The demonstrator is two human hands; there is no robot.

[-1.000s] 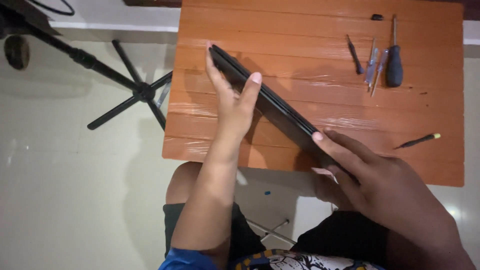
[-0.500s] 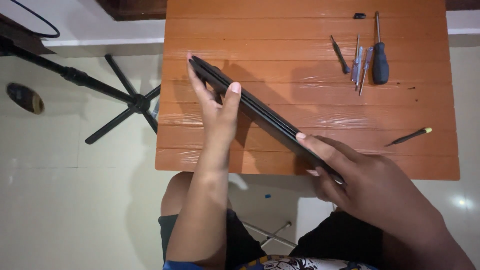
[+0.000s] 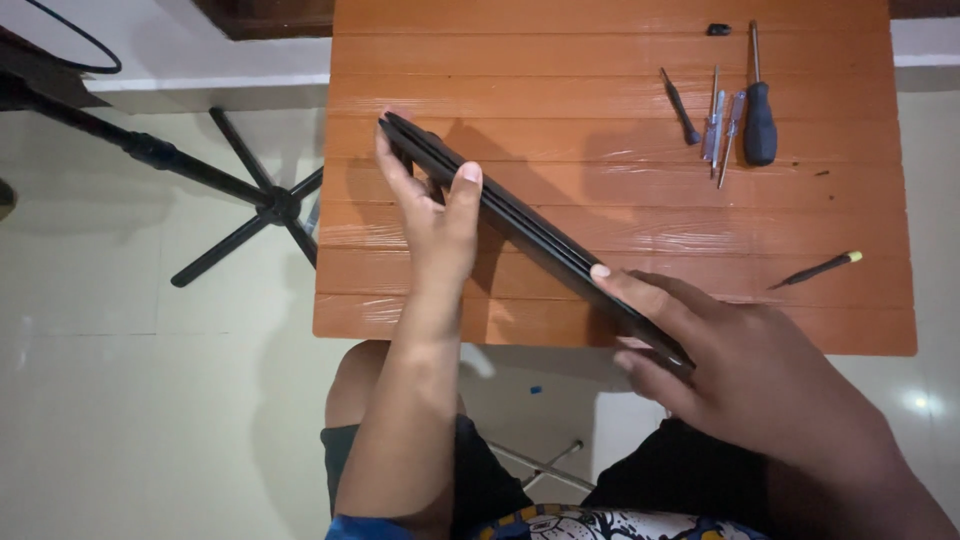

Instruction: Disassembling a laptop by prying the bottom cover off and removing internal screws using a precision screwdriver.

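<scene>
Head view, looking down on an orange slatted worktop [image 3: 620,60] that is filling the upper centre and right of the frame. A thin black slab-shaped device [image 3: 520,225], seen edge-on and apparently made of two flat layers lying together, is running diagonally from the upper left of the worktop down toward its lower right edge, raised on its long edge rather than lying flat.

The left hand [image 3: 430,215] is closing around the device's upper-left end: its fingers are wrapping the far side and its thumb is pressing on the near edge. The right hand [image 3: 740,370], in the lower right of the frame, is clamping the device's lower-right end, with the thumb lying along the upper edge and the fingers curling underneath.

At the upper right of the worktop, well apart from both hands, a black-handled screwdriver [image 3: 759,110] is lying beside several slim tools [image 3: 716,125]. A small black piece [image 3: 718,29] is sitting near the top edge. A thin tool with a yellow tip [image 3: 818,269] is lying alone toward the right edge, near the right hand.

A black tripod stand [image 3: 240,195] is standing on the pale tiled floor [image 3: 130,420] at the left of the frame. The person's knees are showing below the worktop.
</scene>
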